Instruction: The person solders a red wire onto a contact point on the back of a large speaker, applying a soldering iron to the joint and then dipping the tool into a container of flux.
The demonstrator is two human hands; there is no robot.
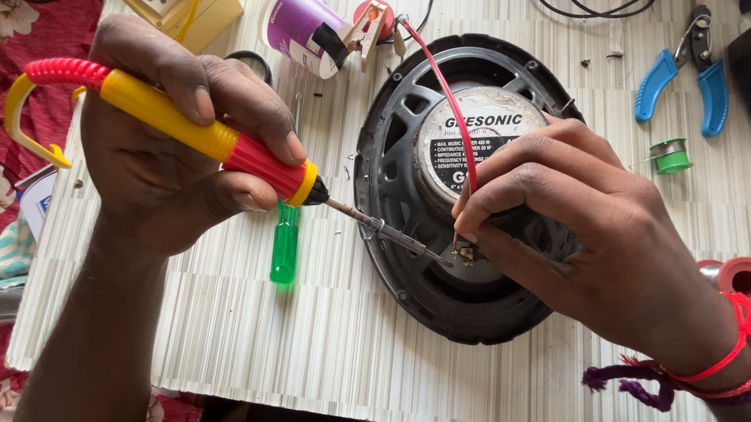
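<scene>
Left hand (166, 149) fingers wrapped tight round soldering iron (214, 138), tip at speaker (463, 183) terminal. Right hand (580, 234) fingertips pinch red wire (450, 97) there. Green screwdriver (285, 243) beneath iron.

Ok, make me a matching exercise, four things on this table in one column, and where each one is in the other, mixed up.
1. soldering iron
2. red wire
3. blue pliers
4. green screwdriver

A. lying under the left hand
B. top right of the table
C. pinched in the right hand's fingers over the speaker
D. gripped in the left hand

Pairs: 1-D, 2-C, 3-B, 4-A
</scene>
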